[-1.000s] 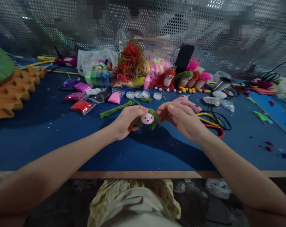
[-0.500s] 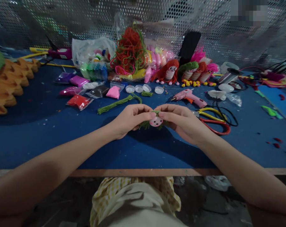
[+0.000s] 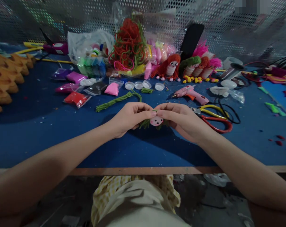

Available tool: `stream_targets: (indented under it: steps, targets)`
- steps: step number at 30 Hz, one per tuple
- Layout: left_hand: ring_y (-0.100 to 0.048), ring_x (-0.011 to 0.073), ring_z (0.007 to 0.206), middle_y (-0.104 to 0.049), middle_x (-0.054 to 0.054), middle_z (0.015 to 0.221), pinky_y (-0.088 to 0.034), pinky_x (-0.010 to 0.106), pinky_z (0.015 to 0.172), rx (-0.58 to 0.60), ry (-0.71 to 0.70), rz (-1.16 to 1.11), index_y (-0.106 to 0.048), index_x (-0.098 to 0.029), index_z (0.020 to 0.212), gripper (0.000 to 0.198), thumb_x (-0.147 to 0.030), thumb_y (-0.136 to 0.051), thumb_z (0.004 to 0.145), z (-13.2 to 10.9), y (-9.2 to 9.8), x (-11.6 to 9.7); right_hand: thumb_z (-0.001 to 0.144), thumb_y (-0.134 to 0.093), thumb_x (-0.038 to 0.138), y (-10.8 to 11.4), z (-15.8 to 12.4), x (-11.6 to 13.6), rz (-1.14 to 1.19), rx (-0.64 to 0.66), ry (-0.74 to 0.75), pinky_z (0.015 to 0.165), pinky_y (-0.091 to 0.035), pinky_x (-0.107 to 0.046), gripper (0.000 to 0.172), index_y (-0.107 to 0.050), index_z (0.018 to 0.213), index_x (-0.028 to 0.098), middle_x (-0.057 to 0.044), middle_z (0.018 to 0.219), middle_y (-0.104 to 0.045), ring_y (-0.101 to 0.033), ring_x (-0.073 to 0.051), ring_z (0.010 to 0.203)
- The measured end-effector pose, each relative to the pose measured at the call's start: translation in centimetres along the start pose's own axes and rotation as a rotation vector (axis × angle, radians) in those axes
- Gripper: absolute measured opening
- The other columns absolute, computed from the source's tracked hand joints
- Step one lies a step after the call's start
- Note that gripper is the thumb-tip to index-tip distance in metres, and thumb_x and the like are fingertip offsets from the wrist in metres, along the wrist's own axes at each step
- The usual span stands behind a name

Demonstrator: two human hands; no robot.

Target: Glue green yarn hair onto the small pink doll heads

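Between my two hands is a small doll head [image 3: 156,121] with a pale face, dark dots and pink cheeks. Green yarn hair [image 3: 145,124] hangs at its sides. My left hand [image 3: 133,117] pinches the head from the left, thumb at its top. My right hand [image 3: 178,118] grips it from the right, the two thumbs nearly meeting over the green yarn on top. The fingers behind the head are mostly hidden. Just beyond my left hand lies a bundle of green yarn [image 3: 114,102]; red-and-yellow-handled scissors [image 3: 216,123] lie right of my right hand.
A pink glue gun [image 3: 191,94] lies beyond my right hand. Further back are bottle caps [image 3: 159,86], clay packets [image 3: 76,99], a red and green yarn heap [image 3: 128,44] and several finished dolls [image 3: 172,67]. An orange egg tray [image 3: 9,78] stands left. The table's front edge [image 3: 138,171] is close to me.
The view has shifted slightly, so the things at the back sit a little higher. Both hands keep hold of the doll head, with the thumbs moved slightly closer together over its top.
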State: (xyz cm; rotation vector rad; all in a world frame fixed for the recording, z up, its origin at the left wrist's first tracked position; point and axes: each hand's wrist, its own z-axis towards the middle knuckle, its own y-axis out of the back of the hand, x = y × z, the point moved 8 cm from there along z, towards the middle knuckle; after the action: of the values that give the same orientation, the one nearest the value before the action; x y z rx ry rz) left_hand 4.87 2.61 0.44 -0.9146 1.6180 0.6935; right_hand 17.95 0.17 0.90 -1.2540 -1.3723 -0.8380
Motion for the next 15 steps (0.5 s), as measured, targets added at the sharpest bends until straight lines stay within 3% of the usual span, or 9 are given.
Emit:
stream_targets:
  steps: [3,8,15]
  targets:
    - [-0.029,0.0044,0.043,-0.039,-0.008,0.051,-0.021,0.017,0.039,0.012,0.022,-0.021,-0.071,-0.019,0.082,0.021,-0.039,-0.075,0.075,-0.09,-0.05,0.12,0.072,-0.085,0.04,0.09,0.03,-0.01,-0.026,-0.007,0.007,0.069,-0.046,-0.026,0.029,-0.073,0.086,0.018,-0.001,0.082,-0.07,-0.06,-0.011,0.072]
    - [-0.033,0.0039,0.045,-0.053,-0.004,0.061,-0.022,0.018,0.039,0.002,0.002,0.025,-0.071,-0.018,0.085,0.025,-0.038,-0.079,0.072,-0.06,-0.04,-0.05,0.071,-0.086,0.04,0.24,0.07,0.09,-0.033,-0.024,0.019,0.068,-0.046,-0.026,0.03,-0.073,0.084,0.017,-0.001,0.079,-0.069,-0.06,-0.012,0.072]
    - [-0.031,0.0036,0.043,-0.048,-0.006,0.055,-0.022,0.016,0.038,-0.005,0.045,-0.028,-0.07,-0.019,0.081,0.02,-0.034,-0.078,0.071,-0.06,-0.07,0.05,0.076,-0.083,0.037,0.23,0.14,-0.27,0.06,0.023,-0.043,0.068,-0.048,-0.025,0.024,-0.075,0.089,0.019,-0.002,0.083,-0.071,-0.062,-0.012,0.075]
